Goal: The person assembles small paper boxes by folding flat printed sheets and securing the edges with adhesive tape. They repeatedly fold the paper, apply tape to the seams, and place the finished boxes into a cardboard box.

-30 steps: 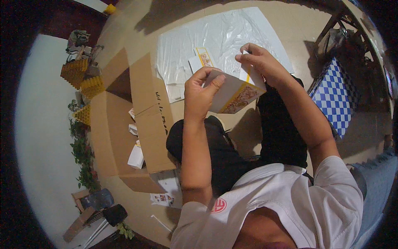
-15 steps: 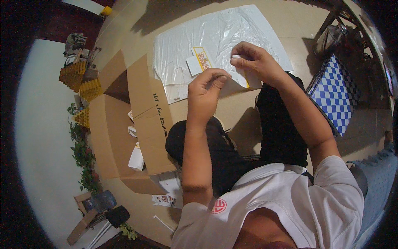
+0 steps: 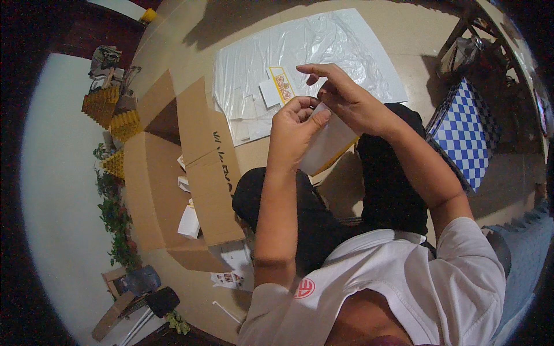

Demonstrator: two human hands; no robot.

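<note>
A white folded card piece with a yellow edge (image 3: 330, 137) is held up above my lap, tilted. My left hand (image 3: 295, 130) pinches its upper left edge between thumb and curled fingers. On the other side, my right hand (image 3: 353, 105) bends its lower fingers against the card's top, while its index finger stretches out to the left; its thumb is mostly hidden. Beyond the hands, another white card piece with a yellow border and red print (image 3: 280, 85) lies on a white board covered in clear plastic film (image 3: 352, 55).
To my left stands an open cardboard box (image 3: 210, 167) with several white folded cartons (image 3: 189, 222) inside. A blue-and-white checkered panel (image 3: 461, 135) leans at right. Potted plants (image 3: 115, 216) line the left wall, and a blue cloth-covered seat (image 3: 528, 245) is at lower right.
The card has been raised and turned, so more of its white face shows. My right hand has shifted left and down against my left hand, its index finger now extended.
</note>
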